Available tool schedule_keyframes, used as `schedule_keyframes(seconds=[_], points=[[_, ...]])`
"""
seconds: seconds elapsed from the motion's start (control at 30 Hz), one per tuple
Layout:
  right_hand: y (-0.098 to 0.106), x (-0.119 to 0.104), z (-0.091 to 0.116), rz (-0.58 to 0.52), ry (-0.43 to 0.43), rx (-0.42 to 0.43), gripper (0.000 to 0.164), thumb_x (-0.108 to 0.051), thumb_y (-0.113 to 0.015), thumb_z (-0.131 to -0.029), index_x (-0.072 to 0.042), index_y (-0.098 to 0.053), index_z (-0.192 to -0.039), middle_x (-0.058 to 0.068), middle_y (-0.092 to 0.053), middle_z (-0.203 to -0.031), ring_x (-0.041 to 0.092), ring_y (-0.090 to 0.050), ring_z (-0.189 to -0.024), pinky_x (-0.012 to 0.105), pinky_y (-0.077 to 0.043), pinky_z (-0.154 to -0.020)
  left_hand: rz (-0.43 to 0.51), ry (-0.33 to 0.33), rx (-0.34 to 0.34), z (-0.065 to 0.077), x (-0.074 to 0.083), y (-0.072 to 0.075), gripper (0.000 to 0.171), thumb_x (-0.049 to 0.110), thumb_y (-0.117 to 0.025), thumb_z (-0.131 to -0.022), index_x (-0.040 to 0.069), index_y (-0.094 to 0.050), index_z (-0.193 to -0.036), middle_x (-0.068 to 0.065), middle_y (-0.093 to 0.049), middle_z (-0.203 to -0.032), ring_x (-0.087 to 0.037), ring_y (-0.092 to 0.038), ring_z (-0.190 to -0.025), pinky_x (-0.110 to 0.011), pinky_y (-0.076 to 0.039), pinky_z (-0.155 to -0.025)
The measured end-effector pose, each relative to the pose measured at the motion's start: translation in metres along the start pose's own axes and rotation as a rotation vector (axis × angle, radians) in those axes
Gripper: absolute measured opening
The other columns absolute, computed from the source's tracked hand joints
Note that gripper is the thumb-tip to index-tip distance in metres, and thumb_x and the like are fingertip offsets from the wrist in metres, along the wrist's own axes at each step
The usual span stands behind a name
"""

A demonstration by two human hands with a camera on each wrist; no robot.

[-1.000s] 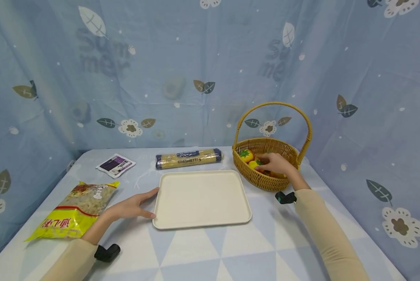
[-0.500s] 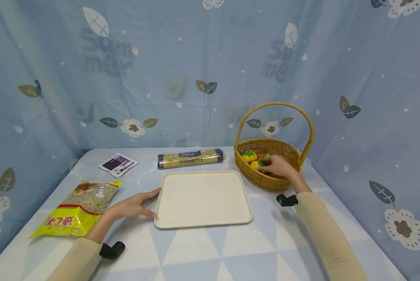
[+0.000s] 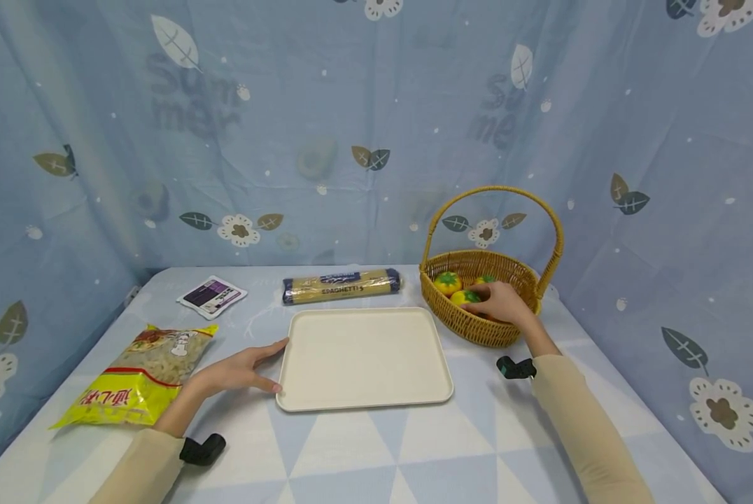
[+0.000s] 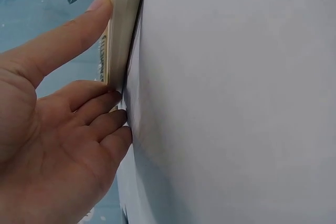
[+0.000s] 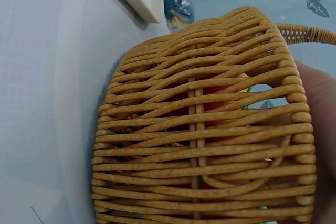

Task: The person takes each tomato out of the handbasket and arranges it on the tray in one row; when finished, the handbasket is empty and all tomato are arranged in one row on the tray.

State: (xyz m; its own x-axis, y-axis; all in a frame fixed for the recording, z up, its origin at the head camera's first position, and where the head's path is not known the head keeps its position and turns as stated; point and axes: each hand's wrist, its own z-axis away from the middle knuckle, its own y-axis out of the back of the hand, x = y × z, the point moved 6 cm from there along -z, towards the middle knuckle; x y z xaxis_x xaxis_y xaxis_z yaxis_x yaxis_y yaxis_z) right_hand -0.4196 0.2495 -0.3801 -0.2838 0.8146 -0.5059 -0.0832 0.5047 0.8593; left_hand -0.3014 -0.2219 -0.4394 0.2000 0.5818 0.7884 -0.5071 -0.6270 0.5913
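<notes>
My left hand (image 3: 241, 369) rests at the left edge of the cream rectangular tray (image 3: 364, 358). In the left wrist view its thumb (image 4: 71, 43) touches the tray rim (image 4: 122, 30), while the other fingers lie loosely bent at the tray's corner. My right hand (image 3: 501, 302) reaches into the wicker basket (image 3: 458, 323) and pinches a yellow fruit with a green leafy top (image 3: 465, 297). A similar yellow fruit (image 3: 447, 282) lies to its left, and another green top (image 3: 485, 278) shows behind the hand. In the right wrist view, the basket's weave (image 5: 210, 129) hides most of the fingers.
A spaghetti pack (image 3: 341, 286) lies behind the tray. At the left are a yellow bag of pasta (image 3: 143, 374) and a small white and purple packet (image 3: 213, 297). The basket's tall handle (image 3: 496, 187) arches over the right hand. A blue curtain (image 3: 376, 84) surrounds the table.
The right hand has shifted slightly within the basket, and the yellow fruit at its fingertips has moved slightly rightward with it. The left hand stays at the tray's edge.
</notes>
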Motion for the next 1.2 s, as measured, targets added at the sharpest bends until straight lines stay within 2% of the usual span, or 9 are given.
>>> schedule_keyframes(seconds=[0.27,0.5,0.8,0.93,1.03,1.13,1.2], points=[[0.005,-0.004,0.006,-0.003,-0.023,0.068,0.068,-0.044,-0.075,-0.082,0.000,-0.058,-0.132,0.023,-0.063,-0.120,0.038,-0.059,-0.107,0.051,-0.050,-0.089,-0.002,0.001,-0.001,0.001,0.002,-0.002,0.097,0.025,-0.078,-0.082,-0.003,-0.017,-0.152,-0.032,-0.013,-0.153,-0.049,-0.011,-0.140,-0.064,-0.018,-0.109],[0.011,-0.010,0.011,0.014,0.002,0.138,0.067,-0.042,-0.076,-0.082,0.001,-0.059,-0.131,0.020,-0.069,-0.103,0.026,-0.062,-0.083,0.042,-0.053,-0.074,-0.003,-0.005,-0.001,0.000,0.002,-0.002,0.096,0.023,-0.078,-0.082,-0.004,-0.017,-0.152,-0.032,-0.014,-0.153,-0.050,-0.012,-0.140,-0.065,-0.019,-0.108],[0.013,-0.012,0.015,0.023,0.002,0.172,0.069,-0.043,-0.075,-0.082,0.002,-0.057,-0.132,0.023,-0.066,-0.113,0.026,-0.061,-0.084,0.036,-0.051,-0.070,0.012,-0.008,-0.003,0.001,0.002,-0.003,0.096,0.022,-0.078,-0.082,-0.003,-0.017,-0.152,-0.033,-0.014,-0.153,-0.050,-0.012,-0.139,-0.065,-0.019,-0.108],[0.017,-0.015,0.021,0.030,0.009,0.218,0.067,-0.039,-0.077,-0.082,0.003,-0.058,-0.131,0.025,-0.065,-0.113,0.022,-0.058,-0.073,0.031,-0.049,-0.063,0.004,-0.013,0.000,-0.001,0.002,-0.003,0.096,0.023,-0.078,-0.082,-0.004,-0.017,-0.151,-0.033,-0.014,-0.153,-0.050,-0.012,-0.140,-0.064,-0.018,-0.109],[0.022,-0.019,0.026,0.036,0.010,0.259,0.065,-0.035,-0.078,-0.082,0.003,-0.058,-0.130,0.024,-0.068,-0.104,0.018,-0.050,-0.058,0.030,-0.044,-0.058,-0.011,-0.013,0.004,-0.002,0.000,-0.002,0.097,0.025,-0.079,-0.081,-0.004,-0.017,-0.151,-0.032,-0.014,-0.153,-0.050,-0.012,-0.140,-0.064,-0.018,-0.109],[0.027,-0.023,0.031,0.032,0.015,0.291,0.066,-0.034,-0.078,-0.082,0.003,-0.056,-0.132,0.018,-0.068,-0.081,0.015,-0.038,-0.047,0.030,-0.039,-0.053,-0.012,-0.004,0.009,-0.002,-0.002,-0.002,0.098,0.026,-0.079,-0.081,-0.004,-0.018,-0.151,-0.031,-0.014,-0.154,-0.048,-0.011,-0.140,-0.062,-0.017,-0.110],[0.029,-0.027,0.033,0.026,0.023,0.310,0.067,-0.034,-0.078,-0.082,0.003,-0.056,-0.133,0.013,-0.061,-0.065,0.014,-0.031,-0.042,0.029,-0.035,-0.049,-0.015,-0.006,0.006,-0.003,-0.003,-0.002,0.099,0.026,-0.079,-0.081,-0.005,-0.017,-0.151,-0.031,-0.013,-0.154,-0.049,-0.011,-0.140,-0.063,-0.017,-0.110]])
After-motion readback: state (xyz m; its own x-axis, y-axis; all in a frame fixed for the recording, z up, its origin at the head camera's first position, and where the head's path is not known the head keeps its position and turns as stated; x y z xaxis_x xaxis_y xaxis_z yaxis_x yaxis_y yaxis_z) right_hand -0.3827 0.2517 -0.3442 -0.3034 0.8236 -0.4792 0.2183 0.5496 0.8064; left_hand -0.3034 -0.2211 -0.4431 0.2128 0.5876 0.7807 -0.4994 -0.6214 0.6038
